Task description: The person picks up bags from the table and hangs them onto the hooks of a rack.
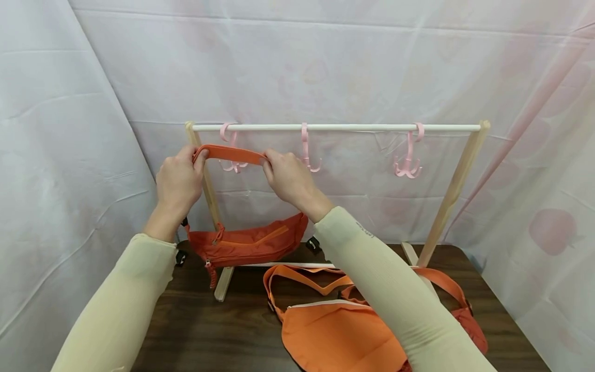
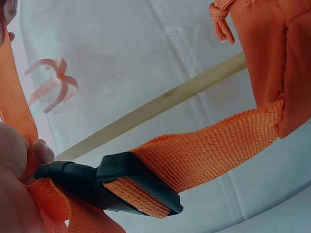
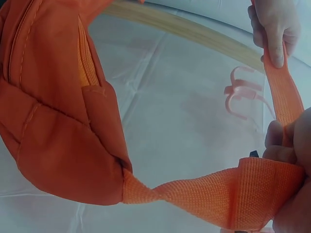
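My left hand (image 1: pixel 178 178) and right hand (image 1: pixel 289 175) each pinch the orange strap (image 1: pixel 232 154) of a rust-red waist bag (image 1: pixel 251 243), with a short stretch of strap drawn out between them. The bag hangs below the hands, above the table. A black buckle (image 2: pixel 138 182) sits on the strap close to the left hand in the left wrist view. In the right wrist view the strap twists where it leaves the bag. Behind the strap hangs a pink hook (image 1: pixel 234 164), the leftmost on the white rail (image 1: pixel 358 127).
Two more pink hooks, the middle one (image 1: pixel 305 147) and the right one (image 1: pixel 408 157), hang from the rail between wooden posts. An orange bag (image 1: pixel 341 333) and a red bag (image 1: pixel 471 328) lie on the dark wooden table (image 1: pixel 209 330), partly behind the right sleeve. Pale curtains surround it.
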{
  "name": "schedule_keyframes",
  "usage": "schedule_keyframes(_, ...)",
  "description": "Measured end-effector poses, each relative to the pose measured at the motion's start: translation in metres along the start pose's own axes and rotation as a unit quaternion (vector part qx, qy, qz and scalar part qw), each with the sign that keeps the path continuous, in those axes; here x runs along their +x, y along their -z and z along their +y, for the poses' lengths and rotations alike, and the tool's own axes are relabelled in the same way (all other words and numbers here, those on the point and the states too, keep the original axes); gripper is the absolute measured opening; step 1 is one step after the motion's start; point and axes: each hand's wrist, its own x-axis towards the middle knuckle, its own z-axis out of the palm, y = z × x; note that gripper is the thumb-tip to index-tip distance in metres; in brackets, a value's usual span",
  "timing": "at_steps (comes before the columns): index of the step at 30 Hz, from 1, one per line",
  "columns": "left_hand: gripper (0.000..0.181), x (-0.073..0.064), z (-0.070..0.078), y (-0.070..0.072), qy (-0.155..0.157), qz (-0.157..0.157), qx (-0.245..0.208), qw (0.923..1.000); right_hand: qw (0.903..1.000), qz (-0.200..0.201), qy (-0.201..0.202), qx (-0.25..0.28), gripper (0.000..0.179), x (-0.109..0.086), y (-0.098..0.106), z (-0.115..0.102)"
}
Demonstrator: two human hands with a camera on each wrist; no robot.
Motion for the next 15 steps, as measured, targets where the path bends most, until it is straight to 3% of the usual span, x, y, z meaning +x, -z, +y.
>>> schedule_keyframes(6,0.040,0.0022,-0.0021,-0.0053,0.011,0.000,0.007,0.9999,0.9998,-0.017,-0.011,-0.005,0.022,0.0029,-0.0013,-0.0012)
schedule_keyframes(15,0.043,-0.0025,-0.0048,-0.0078,0.030,-0.037,0.013,0.9988,0.9989,-0.035,-0.021,-0.022,0.023,0.0054,-0.0077,0.0011)
